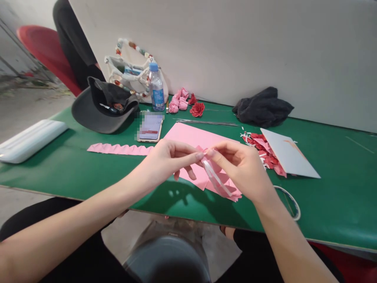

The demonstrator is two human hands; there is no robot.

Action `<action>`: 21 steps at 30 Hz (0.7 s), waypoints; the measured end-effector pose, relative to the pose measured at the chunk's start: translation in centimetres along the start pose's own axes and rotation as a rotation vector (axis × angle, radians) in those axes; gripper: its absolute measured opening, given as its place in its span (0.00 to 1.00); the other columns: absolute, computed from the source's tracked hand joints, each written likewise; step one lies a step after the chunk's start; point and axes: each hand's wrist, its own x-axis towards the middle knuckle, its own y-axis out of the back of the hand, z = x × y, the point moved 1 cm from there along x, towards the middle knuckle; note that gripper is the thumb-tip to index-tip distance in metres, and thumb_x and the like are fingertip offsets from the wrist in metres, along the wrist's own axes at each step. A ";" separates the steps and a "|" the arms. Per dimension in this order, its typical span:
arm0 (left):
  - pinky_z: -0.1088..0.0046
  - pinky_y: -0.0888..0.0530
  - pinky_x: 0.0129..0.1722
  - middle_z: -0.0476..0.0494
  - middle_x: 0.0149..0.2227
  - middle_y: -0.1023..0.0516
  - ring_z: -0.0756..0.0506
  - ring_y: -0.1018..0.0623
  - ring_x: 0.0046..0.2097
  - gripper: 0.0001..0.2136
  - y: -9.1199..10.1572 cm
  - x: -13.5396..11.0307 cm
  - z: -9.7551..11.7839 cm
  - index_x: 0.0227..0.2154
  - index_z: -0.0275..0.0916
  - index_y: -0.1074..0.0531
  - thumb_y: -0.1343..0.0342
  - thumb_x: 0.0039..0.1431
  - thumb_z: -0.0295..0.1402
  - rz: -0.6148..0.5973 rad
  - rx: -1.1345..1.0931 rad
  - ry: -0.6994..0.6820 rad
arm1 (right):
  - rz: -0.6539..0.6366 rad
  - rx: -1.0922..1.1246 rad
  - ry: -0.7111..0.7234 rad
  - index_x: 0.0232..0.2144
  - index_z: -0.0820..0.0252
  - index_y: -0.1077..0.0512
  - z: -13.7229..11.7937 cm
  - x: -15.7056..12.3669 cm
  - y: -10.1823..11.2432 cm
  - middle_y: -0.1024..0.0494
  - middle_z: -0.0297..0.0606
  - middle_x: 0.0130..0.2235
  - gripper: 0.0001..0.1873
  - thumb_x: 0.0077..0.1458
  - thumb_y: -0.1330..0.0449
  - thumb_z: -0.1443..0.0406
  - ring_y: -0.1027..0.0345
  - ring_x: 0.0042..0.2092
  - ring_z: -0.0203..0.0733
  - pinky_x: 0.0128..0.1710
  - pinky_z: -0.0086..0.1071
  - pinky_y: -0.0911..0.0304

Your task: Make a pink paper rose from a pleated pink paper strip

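Left hand [167, 157] and right hand [240, 167] meet fingertip to fingertip just above the near edge of the pink paper sheet [194, 135]. Each is closed in a thumb-and-forefinger pinch on one small folded pink paper piece [203, 150], and a narrow white strip [216, 179] hangs from it across the right palm. This looks like fine folding or rolling of that piece. It seems best done with the two pinches close together, turning from the fingertips rather than the wrists, and with the white strip held clear of the fold so that it does not crease or set askew. Left of the sheet lie a scalloped pink paper strip [118, 149] and a phone [150, 127]. Behind the sheet are thin wire stems [206, 122], a red paper rose [197, 109] and pink paper roses [178, 101]. To its right are red paper scraps [259, 147] under a white card [290, 157], all on the green table [338, 188].
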 end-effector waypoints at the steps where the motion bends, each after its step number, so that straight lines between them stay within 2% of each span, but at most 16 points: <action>1: 0.83 0.37 0.19 0.47 0.32 0.17 0.52 0.22 0.27 0.07 -0.1 0.0 0.0 0.33 0.41 0.17 0.36 0.57 0.38 0.002 -0.003 0.009 | -0.002 -0.007 0.004 0.32 0.60 0.24 0.1 0.0 0.0 0.18 0.36 0.33 0.08 0.58 0.36 0.61 0.24 0.35 0.38 0.37 0.30 0.28; 6: 0.82 0.37 0.19 0.45 0.33 0.16 0.52 0.22 0.26 0.08 -0.3 0.3 -0.2 0.33 0.39 0.18 0.36 0.57 0.38 0.024 -0.011 0.054 | -0.031 -0.034 0.004 0.34 0.60 0.24 0.2 0.1 -0.1 0.19 0.36 0.34 0.07 0.60 0.39 0.62 0.25 0.35 0.37 0.36 0.30 0.29; 10: 0.82 0.37 0.19 0.47 0.31 0.17 0.52 0.22 0.26 0.07 -0.1 0.4 -0.5 0.32 0.40 0.18 0.35 0.55 0.38 0.010 -0.028 0.064 | -0.054 -0.048 -0.009 0.37 0.60 0.24 0.2 0.1 -0.1 0.19 0.37 0.37 0.07 0.61 0.40 0.63 0.24 0.38 0.38 0.40 0.30 0.29; 16: 0.83 0.37 0.20 0.48 0.30 0.17 0.53 0.23 0.26 0.08 0.5 0.4 -0.5 0.33 0.42 0.17 0.35 0.56 0.39 0.015 0.023 0.008 | -0.061 -0.027 -0.072 0.46 0.58 0.24 0.2 0.0 0.4 0.18 0.40 0.41 0.15 0.59 0.37 0.57 0.23 0.39 0.39 0.39 0.33 0.26; 21: 0.81 0.37 0.20 0.47 0.31 0.17 0.52 0.23 0.26 0.08 0.7 0.3 -0.2 0.33 0.42 0.17 0.34 0.55 0.40 0.020 0.038 -0.009 | -0.056 -0.005 -0.068 0.43 0.58 0.23 0.1 -0.2 0.7 0.18 0.39 0.40 0.13 0.55 0.34 0.61 0.22 0.41 0.41 0.42 0.35 0.25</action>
